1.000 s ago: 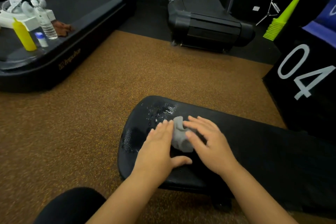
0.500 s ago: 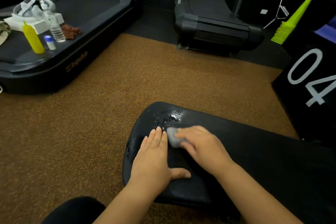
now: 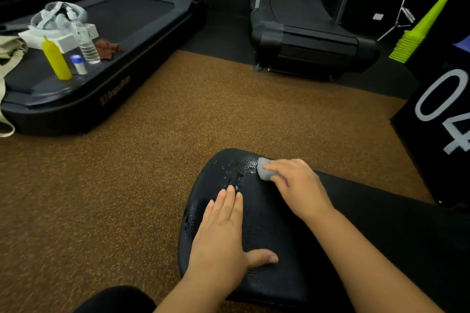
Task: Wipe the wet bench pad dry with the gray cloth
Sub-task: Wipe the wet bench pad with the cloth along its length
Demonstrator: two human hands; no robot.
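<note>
Black textured bench pad (image 3: 267, 236) at lower centre, rounded end toward the brown speckled floor (image 3: 127, 185), water beads shining near that far end. Gray cloth (image 3: 264, 171) bunched on the pad's far right edge, beside the wet patch. Right hand (image 3: 297, 185) on top of cloth, fingers curled and clamped on it. Left hand (image 3: 223, 234) flat on pad, fingers straight and together, thumb spread to the right, holding nothing. Open floor left of and beyond the pad's rounded end; room on the right tight, black box (image 3: 442, 114) near that side, white "04" printed on it. Treadmill (image 3: 106, 63) at upper left, well apart from pad, logo on base reading roughly "Impulse", blurred. On its deck: yellow squeeze bottle (image 3: 56, 60), small white container with blue cap (image 3: 78, 63) just beside it, clear water bottle (image 3: 84, 40), white box (image 3: 61, 38) behind, brown rag (image 3: 106, 48). Beige bag strap (image 3: 5, 89) at left frame edge. Second treadmill (image 3: 312, 40) at top centre. Stack of lime-green cones (image 3: 417, 30) upper right. Dark knee at bottom edge.
</note>
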